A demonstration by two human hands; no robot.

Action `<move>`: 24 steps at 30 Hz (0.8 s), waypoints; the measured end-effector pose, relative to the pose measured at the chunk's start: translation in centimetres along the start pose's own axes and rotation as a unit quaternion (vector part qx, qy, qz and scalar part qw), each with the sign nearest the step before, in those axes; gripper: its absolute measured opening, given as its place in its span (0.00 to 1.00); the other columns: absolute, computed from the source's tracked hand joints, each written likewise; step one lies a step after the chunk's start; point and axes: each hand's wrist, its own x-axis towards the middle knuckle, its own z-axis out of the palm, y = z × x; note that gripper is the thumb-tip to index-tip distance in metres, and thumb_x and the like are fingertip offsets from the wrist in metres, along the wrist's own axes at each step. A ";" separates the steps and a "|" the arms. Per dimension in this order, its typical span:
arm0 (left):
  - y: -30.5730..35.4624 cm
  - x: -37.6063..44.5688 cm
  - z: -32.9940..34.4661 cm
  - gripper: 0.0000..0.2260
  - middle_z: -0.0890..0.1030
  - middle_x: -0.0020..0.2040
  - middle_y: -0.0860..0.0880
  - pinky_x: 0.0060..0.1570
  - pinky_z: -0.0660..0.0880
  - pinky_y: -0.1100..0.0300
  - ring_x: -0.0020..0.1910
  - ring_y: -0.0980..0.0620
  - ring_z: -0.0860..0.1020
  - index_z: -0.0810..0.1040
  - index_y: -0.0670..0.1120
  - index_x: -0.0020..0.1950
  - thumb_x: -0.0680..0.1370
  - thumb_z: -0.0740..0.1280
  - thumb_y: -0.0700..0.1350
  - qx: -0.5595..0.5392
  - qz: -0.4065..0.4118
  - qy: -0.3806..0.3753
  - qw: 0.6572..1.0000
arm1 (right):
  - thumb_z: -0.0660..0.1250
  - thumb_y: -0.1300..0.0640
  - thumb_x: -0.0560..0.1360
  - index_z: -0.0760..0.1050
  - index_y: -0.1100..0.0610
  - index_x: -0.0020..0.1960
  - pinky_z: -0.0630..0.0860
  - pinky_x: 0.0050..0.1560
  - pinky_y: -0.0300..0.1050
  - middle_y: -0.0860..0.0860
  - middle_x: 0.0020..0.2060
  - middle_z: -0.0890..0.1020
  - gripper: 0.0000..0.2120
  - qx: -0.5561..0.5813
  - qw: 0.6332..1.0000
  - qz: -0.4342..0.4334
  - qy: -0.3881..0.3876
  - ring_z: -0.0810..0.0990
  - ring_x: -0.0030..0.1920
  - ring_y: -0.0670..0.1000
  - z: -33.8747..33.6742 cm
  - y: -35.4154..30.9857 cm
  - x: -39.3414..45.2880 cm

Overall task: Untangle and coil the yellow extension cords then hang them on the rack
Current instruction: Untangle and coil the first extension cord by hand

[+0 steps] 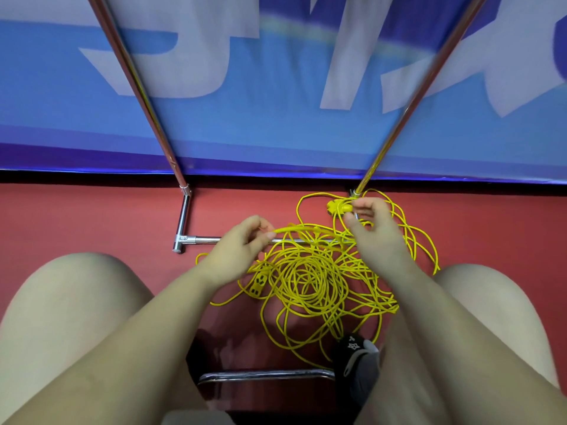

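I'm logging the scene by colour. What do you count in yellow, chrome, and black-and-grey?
Yellow: 3 - tangled cord pile, socket block, plug end
Chrome: 2 - rack frame, curved bar near the feet
Black-and-grey: 1 - shoe
Total: 6

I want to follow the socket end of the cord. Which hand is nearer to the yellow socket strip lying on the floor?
Left. The left hand holds a strand just above the socket strip; the right hand is farther, up by the rack's right post.
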 end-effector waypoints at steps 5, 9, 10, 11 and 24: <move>0.8 -0.2 0.5 0.06 0.73 0.29 0.57 0.32 0.64 0.58 0.35 0.49 0.67 0.74 0.49 0.43 0.78 0.64 0.39 -0.071 0.009 -0.019 0.997 | 0.65 0.54 0.76 0.74 0.50 0.60 0.63 0.54 0.24 0.47 0.56 0.75 0.13 -0.012 0.978 -0.027 -0.208 0.72 0.58 0.43 2.3 -0.8 -1.8; 1.2 -0.4 0.5 0.05 0.72 0.31 0.52 0.30 0.64 0.62 0.32 0.53 0.67 0.76 0.47 0.44 0.78 0.64 0.38 -0.098 0.015 -0.031 0.995 | 0.67 0.53 0.74 0.76 0.50 0.58 0.62 0.55 0.23 0.49 0.54 0.76 0.12 -0.032 0.979 -0.065 -0.193 0.73 0.57 0.44 2.3 -1.3 -1.9; 1.2 -0.5 0.5 0.05 0.72 0.32 0.50 0.30 0.64 0.65 0.31 0.56 0.66 0.76 0.46 0.44 0.78 0.64 0.38 -0.098 0.017 -0.038 0.994 | 0.68 0.54 0.74 0.76 0.50 0.56 0.63 0.54 0.25 0.49 0.53 0.76 0.10 -0.035 0.978 -0.070 -0.195 0.73 0.55 0.45 2.4 -1.4 -1.9; 1.3 -0.6 0.5 0.05 0.71 0.33 0.49 0.29 0.63 0.67 0.30 0.57 0.66 0.77 0.46 0.44 0.77 0.64 0.38 -0.096 0.019 -0.044 0.994 | 0.68 0.54 0.74 0.77 0.50 0.53 0.65 0.53 0.28 0.50 0.50 0.77 0.08 -0.034 0.977 -0.071 -0.200 0.74 0.53 0.45 2.5 -1.4 -2.0; -0.9 -0.2 0.3 0.14 0.75 0.37 0.46 0.39 0.71 0.55 0.35 0.52 0.71 0.76 0.40 0.45 0.79 0.62 0.51 0.132 -0.068 -0.071 0.986 | 0.65 0.60 0.76 0.75 0.51 0.42 0.73 0.45 0.43 0.53 0.39 0.79 0.06 0.180 0.977 0.002 -0.117 0.77 0.42 0.47 1.3 -2.2 -1.3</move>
